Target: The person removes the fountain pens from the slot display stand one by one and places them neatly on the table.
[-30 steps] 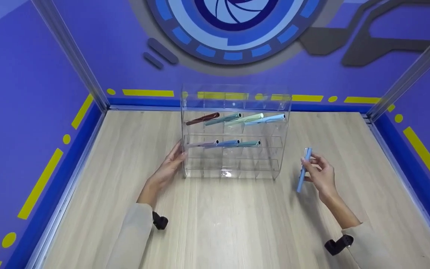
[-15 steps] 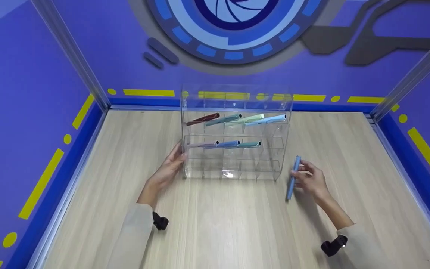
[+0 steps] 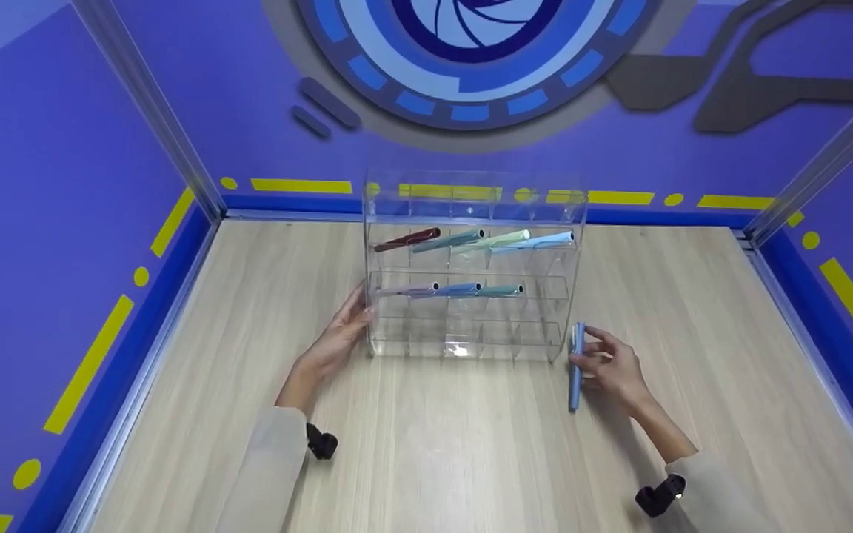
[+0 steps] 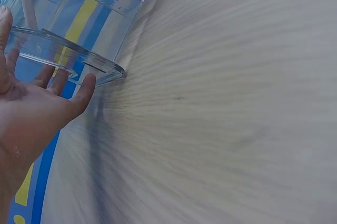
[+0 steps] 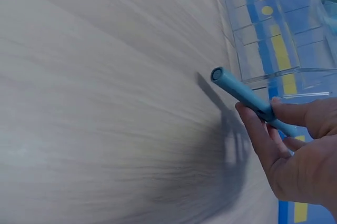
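Note:
A clear acrylic pen rack (image 3: 471, 352) with tiered compartments stands on the wooden table. My left hand (image 3: 334, 344) holds the rack's left side, its thumb by the front edge and its fingers along the side panel; in the left wrist view this hand (image 4: 37, 113) shows its fingers partly through the clear plastic. Beside the rack's front right corner, my right hand (image 3: 611, 370) pinches a blue pen (image 3: 576, 370) between thumb and fingers. The pen (image 5: 239, 89) is above the table in the right wrist view, one round end pointing away from the hand.
In the rack's upper row lie a dark red pen (image 3: 408, 239), a teal pen (image 3: 449, 240), a pale green pen (image 3: 493, 240) and a light blue pen (image 3: 534, 242). A lower row holds a lilac pen (image 3: 408, 289), a blue pen (image 3: 460, 289) and a green pen (image 3: 500, 290). Blue walls (image 3: 41, 222) surround the table.
My right hand has moved left and nearer to me with the blue pen, coming close to the rack's right side. The left hand stays at the rack.

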{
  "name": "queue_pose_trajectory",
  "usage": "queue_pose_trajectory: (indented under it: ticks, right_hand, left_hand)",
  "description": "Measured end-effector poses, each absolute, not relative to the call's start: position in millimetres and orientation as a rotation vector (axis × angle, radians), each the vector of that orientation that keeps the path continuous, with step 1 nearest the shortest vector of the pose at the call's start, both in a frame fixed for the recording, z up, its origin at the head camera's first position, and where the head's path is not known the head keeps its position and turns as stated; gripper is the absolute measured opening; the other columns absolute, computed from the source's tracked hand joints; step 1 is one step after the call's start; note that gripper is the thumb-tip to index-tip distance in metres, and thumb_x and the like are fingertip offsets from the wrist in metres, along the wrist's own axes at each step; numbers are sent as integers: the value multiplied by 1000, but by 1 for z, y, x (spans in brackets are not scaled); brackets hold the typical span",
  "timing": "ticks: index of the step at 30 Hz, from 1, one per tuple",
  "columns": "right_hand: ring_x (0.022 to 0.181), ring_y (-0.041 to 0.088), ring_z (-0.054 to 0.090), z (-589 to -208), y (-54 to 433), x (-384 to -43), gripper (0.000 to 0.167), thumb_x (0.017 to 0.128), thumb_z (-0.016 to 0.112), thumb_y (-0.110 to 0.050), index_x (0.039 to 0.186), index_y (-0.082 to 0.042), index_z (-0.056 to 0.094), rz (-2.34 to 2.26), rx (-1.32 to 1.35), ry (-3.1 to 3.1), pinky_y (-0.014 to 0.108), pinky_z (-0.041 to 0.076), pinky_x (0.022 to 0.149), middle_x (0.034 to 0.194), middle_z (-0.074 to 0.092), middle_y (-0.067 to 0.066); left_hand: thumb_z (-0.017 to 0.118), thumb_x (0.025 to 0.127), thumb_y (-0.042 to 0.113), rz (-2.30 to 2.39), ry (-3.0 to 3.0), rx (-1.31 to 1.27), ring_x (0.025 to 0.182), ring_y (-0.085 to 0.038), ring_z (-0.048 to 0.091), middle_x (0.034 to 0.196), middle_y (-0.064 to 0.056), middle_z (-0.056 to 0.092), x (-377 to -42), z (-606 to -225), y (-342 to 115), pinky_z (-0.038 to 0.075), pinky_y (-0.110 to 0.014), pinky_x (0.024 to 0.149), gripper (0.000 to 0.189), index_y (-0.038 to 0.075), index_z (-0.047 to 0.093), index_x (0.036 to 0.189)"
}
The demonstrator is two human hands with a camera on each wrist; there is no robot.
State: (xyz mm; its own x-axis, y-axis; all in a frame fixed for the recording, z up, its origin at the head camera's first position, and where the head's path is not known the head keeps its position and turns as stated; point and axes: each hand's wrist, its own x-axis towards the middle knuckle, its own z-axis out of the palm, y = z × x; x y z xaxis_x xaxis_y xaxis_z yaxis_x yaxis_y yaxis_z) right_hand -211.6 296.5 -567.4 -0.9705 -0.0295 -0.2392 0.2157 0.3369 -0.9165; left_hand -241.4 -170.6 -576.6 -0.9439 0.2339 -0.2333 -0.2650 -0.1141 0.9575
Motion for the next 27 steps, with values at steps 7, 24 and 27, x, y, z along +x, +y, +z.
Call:
queue_pose_trajectory:
  ticks: [7,24,27]
  right_hand:
    - [85,0,70,-577,295,-209,58,95,71,-2,147,8,47,-1644,119,2420,28,65,70,119,65,24]
    - [81,11,69,-579,285,-209,47,88,80,-7,130,7,64,-1423,21,2681,26,62,58,102,73,23]
    - [81,14,67,-579,284,-209,46,88,80,-7,129,7,65,-1384,6,2715,24,61,56,98,72,20]
  left_hand:
    - [52,109,25,2133,1814,1,162,-26,-1,175,-6,0,-241,-579,-171,6,-47,133,73,24,8,166]
    - [49,109,27,2102,1836,-11,162,-26,-2,175,-5,1,-241,-577,-173,6,-48,133,70,26,8,166]
    - [48,110,24,2109,1840,4,162,-27,-1,175,-6,2,-241,-577,-173,7,-48,132,68,25,9,166]
